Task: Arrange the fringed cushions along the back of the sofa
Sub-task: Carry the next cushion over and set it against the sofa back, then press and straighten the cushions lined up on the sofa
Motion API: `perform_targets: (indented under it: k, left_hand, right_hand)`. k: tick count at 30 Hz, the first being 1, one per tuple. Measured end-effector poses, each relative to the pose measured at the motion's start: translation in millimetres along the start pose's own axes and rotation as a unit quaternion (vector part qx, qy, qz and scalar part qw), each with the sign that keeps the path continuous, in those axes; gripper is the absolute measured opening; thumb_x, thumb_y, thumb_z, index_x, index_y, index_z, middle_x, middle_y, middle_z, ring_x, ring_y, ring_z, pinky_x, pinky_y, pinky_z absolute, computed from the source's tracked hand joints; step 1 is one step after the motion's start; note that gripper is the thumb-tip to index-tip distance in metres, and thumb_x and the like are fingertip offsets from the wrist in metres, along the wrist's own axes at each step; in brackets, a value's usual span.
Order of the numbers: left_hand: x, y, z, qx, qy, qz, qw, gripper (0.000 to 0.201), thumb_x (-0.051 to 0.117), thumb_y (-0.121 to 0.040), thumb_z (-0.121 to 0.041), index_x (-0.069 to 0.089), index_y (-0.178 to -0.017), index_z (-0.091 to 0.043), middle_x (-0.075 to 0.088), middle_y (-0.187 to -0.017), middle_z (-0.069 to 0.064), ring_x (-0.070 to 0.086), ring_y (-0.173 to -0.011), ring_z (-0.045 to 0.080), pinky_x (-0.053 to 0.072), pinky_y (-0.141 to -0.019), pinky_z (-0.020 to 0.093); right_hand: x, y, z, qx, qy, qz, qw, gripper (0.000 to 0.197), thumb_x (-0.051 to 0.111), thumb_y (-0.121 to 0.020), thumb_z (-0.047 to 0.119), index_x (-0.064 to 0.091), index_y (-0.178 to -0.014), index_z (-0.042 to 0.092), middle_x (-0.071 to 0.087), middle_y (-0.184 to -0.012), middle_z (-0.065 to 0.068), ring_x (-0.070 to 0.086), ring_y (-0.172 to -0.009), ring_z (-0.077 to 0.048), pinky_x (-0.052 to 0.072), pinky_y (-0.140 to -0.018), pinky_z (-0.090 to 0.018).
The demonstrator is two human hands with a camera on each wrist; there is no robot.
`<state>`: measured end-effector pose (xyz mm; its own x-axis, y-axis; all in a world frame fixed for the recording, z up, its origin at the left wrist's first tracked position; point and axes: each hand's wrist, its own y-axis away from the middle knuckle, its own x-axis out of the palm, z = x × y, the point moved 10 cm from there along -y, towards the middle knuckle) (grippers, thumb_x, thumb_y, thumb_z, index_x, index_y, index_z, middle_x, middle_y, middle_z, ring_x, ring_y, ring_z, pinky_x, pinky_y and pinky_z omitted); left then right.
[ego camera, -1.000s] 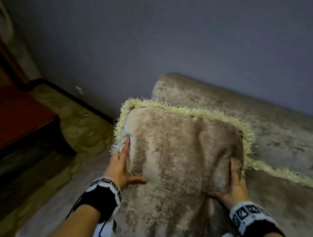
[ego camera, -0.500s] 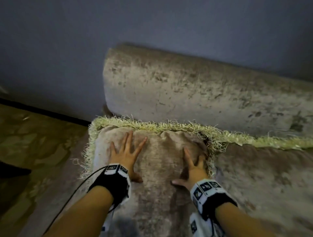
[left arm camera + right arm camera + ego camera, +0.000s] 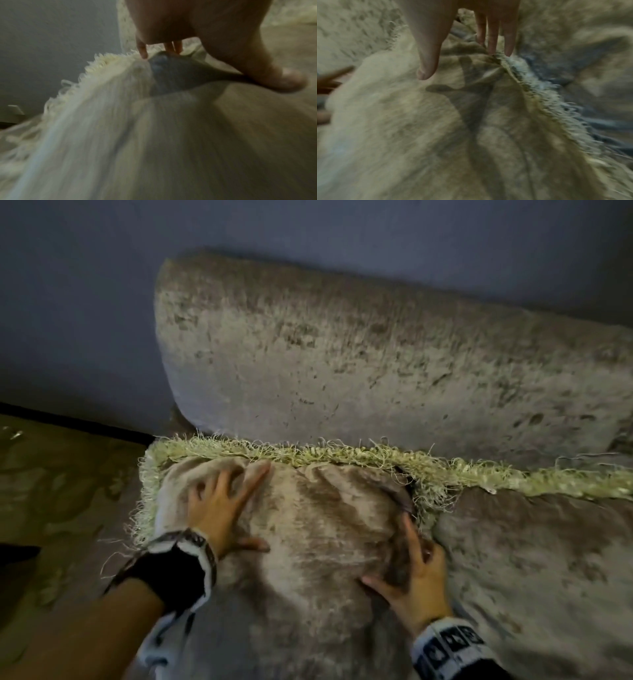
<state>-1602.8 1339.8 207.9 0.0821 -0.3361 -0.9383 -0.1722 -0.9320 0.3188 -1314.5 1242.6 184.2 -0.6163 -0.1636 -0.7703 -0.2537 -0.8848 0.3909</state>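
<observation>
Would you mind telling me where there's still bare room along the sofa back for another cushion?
Little shows. The left cushion, under the left hand and right hand, reaches the backrest's left end. The right cushion abuts it, fringes meeting, and runs out of view. Only the backrest's upper face is bare; floor lies left.

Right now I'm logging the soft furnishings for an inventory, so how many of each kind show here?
Fringed cushions: 2, the left cushion under both hands, the right cushion beside it.
Sofa back: 1.
Total: 3.
</observation>
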Motion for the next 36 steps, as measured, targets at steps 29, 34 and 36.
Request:
perform_targets:
  k: [29,34,36]
  left_hand:
    - [-58.4,74.8,5.8,-0.018,-0.009,0.043,0.999,0.127,0.026,-0.014,-0.100,0.035,-0.127,-0.043,0.072,-0.110,0.001,0.066,-0.104,0.029,0.051,-0.082,0.033]
    - [-103.1,101.9,70.9,-0.135,0.125,-0.038,0.982,0.142,0.038,-0.004,-0.099,0.035,-0.131,-0.037,0.070,-0.109,0.010,0.066,-0.102,0.033,0.051,-0.081,0.035]
    - [-103.7,98.8,84.9,-0.153,0.144,-0.036,0.977,0.144,0.065,-0.015,-0.087,0.017,-0.142,-0.038,0.056,-0.126,0.015,0.057,-0.115,0.036,0.049,-0.093,0.040]
  right_hand:
    - [-22.1,34.9,64.0,-0.149,-0.114,0.046,0.981,0.132,0.091,-0.049,0.029,-0.009,-0.129,0.062,0.020,-0.154,-0.002,0.029,-0.139,-0.024,0.029,-0.114,-0.041]
    - [-76.2,31.0,181.3,-0.238,0.090,0.031,0.967,0.119,0.080,-0.063,0.045,-0.018,-0.126,0.065,0.036,-0.130,-0.018,0.042,-0.121,-0.039,0.039,-0.102,-0.046]
    - [-82.0,16.9,204.9,-0.237,0.175,0.022,0.955,0.115,0.077,-0.065,0.050,-0.012,-0.138,0.057,0.030,-0.133,-0.020,0.036,-0.124,-0.042,0.035,-0.103,-0.050]
